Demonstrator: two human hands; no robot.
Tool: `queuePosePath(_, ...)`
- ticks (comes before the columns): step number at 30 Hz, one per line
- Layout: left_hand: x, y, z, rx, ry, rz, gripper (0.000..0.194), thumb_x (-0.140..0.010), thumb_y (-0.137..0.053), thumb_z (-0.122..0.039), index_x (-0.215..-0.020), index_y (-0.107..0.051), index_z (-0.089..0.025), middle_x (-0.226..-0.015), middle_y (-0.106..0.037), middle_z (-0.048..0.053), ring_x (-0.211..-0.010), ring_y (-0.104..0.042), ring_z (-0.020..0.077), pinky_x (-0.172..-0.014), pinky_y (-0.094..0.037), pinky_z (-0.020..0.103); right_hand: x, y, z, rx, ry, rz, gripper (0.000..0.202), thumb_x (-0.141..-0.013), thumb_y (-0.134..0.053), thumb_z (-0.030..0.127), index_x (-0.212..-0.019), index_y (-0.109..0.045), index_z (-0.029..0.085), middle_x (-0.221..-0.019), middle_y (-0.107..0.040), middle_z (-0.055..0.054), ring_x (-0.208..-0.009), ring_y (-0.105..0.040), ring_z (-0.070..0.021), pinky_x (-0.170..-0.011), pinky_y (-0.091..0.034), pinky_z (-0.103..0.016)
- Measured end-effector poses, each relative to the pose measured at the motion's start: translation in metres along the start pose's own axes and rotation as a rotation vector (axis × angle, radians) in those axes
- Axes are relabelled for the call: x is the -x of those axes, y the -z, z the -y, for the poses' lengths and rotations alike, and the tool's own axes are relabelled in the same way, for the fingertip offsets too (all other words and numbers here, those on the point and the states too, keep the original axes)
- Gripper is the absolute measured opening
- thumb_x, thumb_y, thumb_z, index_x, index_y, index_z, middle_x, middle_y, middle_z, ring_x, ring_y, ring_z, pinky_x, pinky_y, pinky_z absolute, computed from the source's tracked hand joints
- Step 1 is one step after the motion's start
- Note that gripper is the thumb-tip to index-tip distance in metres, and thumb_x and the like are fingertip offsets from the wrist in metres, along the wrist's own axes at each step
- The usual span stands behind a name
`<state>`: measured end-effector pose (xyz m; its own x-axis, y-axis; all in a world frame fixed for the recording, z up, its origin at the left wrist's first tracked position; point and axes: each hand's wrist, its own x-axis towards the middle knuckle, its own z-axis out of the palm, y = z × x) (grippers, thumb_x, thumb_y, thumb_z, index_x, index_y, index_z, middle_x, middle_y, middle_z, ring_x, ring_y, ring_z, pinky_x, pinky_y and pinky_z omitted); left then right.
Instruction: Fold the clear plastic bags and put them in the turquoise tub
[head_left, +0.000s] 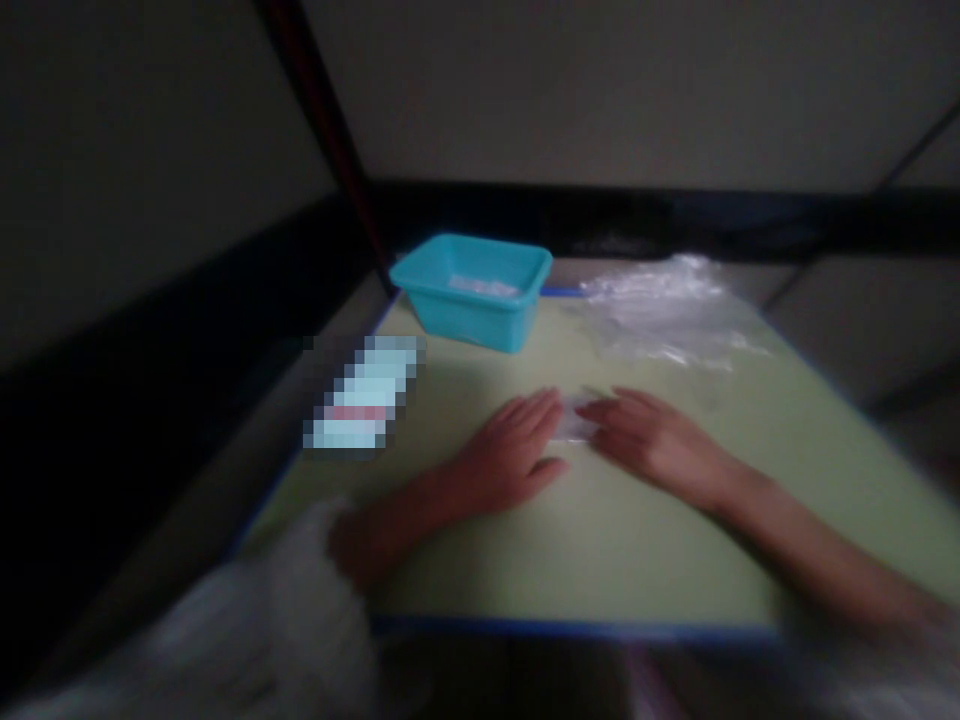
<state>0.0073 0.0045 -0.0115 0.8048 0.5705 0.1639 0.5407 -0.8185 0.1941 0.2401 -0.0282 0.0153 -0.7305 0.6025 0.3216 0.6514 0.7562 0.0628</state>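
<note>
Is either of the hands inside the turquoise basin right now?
No, the left hand and right hand are at the small clear plastic piece on the table, in front of the basin.

Worn on left arm (409, 505): off-white sleeve (277, 610), loose and bulky, soft-looking, its cuff (326, 550) uneven and ending partway along the forearm. On right arm (795, 525): pale sleeve (892, 680) at the lower corner of the view, badly blurred, weave unreadable; long stretch of forearm uncovered. Left hand (510, 455) and right hand (649, 435) both bare, finger outlines softened by blur
</note>
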Motion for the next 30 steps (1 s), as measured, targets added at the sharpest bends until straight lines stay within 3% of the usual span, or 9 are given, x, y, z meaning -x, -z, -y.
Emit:
queuePosePath(6, -0.001, -0.002, 0.001, 0.015, 0.002, -0.002, 0.06, -0.091, -0.043, -0.04, -0.14, -0.033, -0.007, -0.151, -0.026, 0.017, -0.142, -0.019, 0.0245, -0.114, -0.018, 0.04, -0.003, -0.004, 0.004, 0.123, 0.044, 0.015, 0.025, -0.093, -0.045, 0.015, -0.092, -0.07, 0.017, -0.111, -0.068, -0.009, -0.103, -0.061, -0.0217, -0.099, -0.043, -0.046)
queuePosePath(11, -0.003, -0.002, 0.002, 0.095, 0.013, -0.048, 0.06, -0.087, -0.05, -0.039, -0.136, -0.04, -0.007, -0.148, -0.032, 0.017, -0.139, -0.025, 0.0253, -0.113, -0.022, 0.04, -0.005, -0.005, 0.004, 0.032, 0.016, -0.031, 0.025, -0.092, -0.044, 0.015, -0.085, -0.068, 0.013, -0.101, -0.07, -0.013, -0.095, -0.063, -0.0232, -0.093, -0.046, -0.044)
queuePosePath(13, -0.006, -0.001, 0.003, 0.166, 0.04, -0.096, 0.055, -0.083, -0.055, -0.035, -0.131, -0.046, -0.009, -0.144, -0.039, 0.017, -0.135, -0.033, 0.0254, -0.111, -0.027, 0.04, -0.005, -0.004, 0.005, -0.103, -0.063, -0.047, 0.023, -0.09, -0.045, 0.017, -0.084, -0.066, 0.014, -0.098, -0.07, -0.013, -0.093, -0.063, -0.0236, -0.088, -0.048, -0.042)
queuePosePath(16, -0.011, 0.001, 0.002, 0.33, 0.122, -0.19, 0.039, -0.079, -0.057, -0.024, -0.117, -0.057, -0.013, -0.133, -0.052, 0.014, -0.123, -0.048, 0.0232, -0.106, -0.035, 0.036, -0.005, 0.002, 0.007, -0.415, -0.308, -0.116, 0.016, -0.086, -0.047, 0.02, -0.084, -0.063, 0.016, -0.096, -0.07, -0.01, -0.083, -0.064, -0.0208, -0.074, -0.051, -0.035)
queuePosePath(19, -0.016, 0.005, 0.001, 0.513, 0.26, -0.243, 0.017, -0.08, -0.054, -0.021, -0.092, -0.064, -0.014, -0.102, -0.068, 0.007, -0.098, -0.061, 0.0192, -0.09, -0.045, 0.03, -0.008, 0.005, 0.007, -0.753, -0.536, -0.24, 0.012, -0.083, -0.049, 0.024, -0.075, -0.057, 0.018, -0.083, -0.068, -0.005, -0.07, -0.061, -0.0174, -0.061, -0.048, -0.029)
queuePosePath(22, -0.021, 0.007, 0.001, 0.695, 0.376, -0.244, 0.018, -0.081, -0.053, -0.026, -0.068, -0.059, -0.014, -0.07, -0.063, 0.001, -0.071, -0.06, 0.0146, -0.067, -0.046, 0.023, -0.013, 0.003, 0.006, -0.991, -0.689, -0.371, 0.013, -0.077, -0.053, 0.028, -0.068, -0.052, 0.019, -0.058, -0.054, 0.002, -0.051, -0.049, -0.0117, -0.047, -0.037, -0.023)
queuePosePath(25, -0.023, 0.005, 0.002, 0.924, 0.399, -0.235, 0.02, -0.077, -0.055, -0.03, -0.064, -0.057, -0.014, -0.064, -0.061, 0.001, -0.064, -0.059, 0.0135, -0.058, -0.043, 0.021, -0.018, -0.004, 0.006, -1.219, -0.833, -0.482, 0.012, -0.072, -0.058, 0.028, -0.069, -0.05, 0.02, -0.049, -0.042, 0.007, -0.042, -0.037, -0.0078, -0.041, -0.028, -0.02)
queuePosePath(30, -0.024, -0.002, 0.005, 1.183, 0.428, -0.21, 0.02, -0.071, -0.061, -0.033, -0.069, -0.06, -0.013, -0.066, -0.064, 0.004, -0.068, -0.064, 0.0174, -0.064, -0.048, 0.026, -0.021, -0.014, 0.011, -1.533, -0.844, -0.518, 0.034, -0.067, -0.069, 0.024, -0.095, -0.05, 0.025, -0.062, -0.061, 0.006, -0.049, -0.051, -0.0107, -0.046, -0.038, -0.022)
